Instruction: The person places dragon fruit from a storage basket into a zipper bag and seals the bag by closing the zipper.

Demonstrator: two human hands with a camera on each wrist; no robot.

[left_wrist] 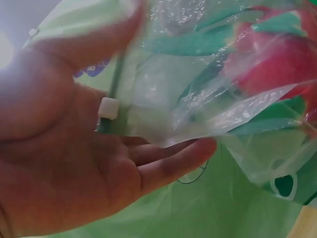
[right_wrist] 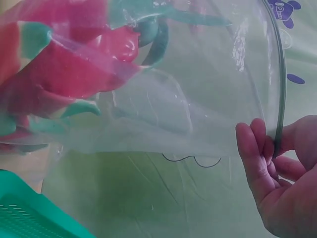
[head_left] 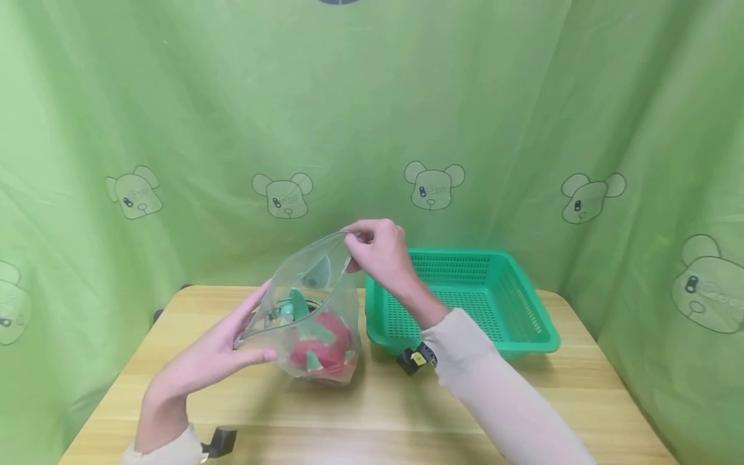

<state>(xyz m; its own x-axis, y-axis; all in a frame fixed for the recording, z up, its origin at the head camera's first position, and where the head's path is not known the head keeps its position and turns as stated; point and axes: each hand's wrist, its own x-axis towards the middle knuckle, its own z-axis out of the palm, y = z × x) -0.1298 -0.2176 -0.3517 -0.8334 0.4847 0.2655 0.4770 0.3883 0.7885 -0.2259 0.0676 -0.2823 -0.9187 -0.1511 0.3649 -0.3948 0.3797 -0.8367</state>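
Observation:
A clear zip bag (head_left: 343,290) with a green-edged mouth stands tilted over the table, its mouth spread apart. Inside lies a pinkish-red dragon fruit (head_left: 328,342) with green scale tips. My right hand (head_left: 380,252) pinches the bag's upper right rim between thumb and curled fingers. At the bag's left corner, my left hand (head_left: 215,352) spreads its thumb and fingers to either side of the plastic, fingers fairly straight. In the left wrist view a white zip slider (left_wrist: 108,108) sits on the rim beside the palm.
A green slotted plastic basket (head_left: 549,339) stands on the wooden table (head_left: 383,426) right of the bag, partly behind my right forearm. Green curtains (head_left: 372,116) with bear-head prints hang behind and at both sides of the table.

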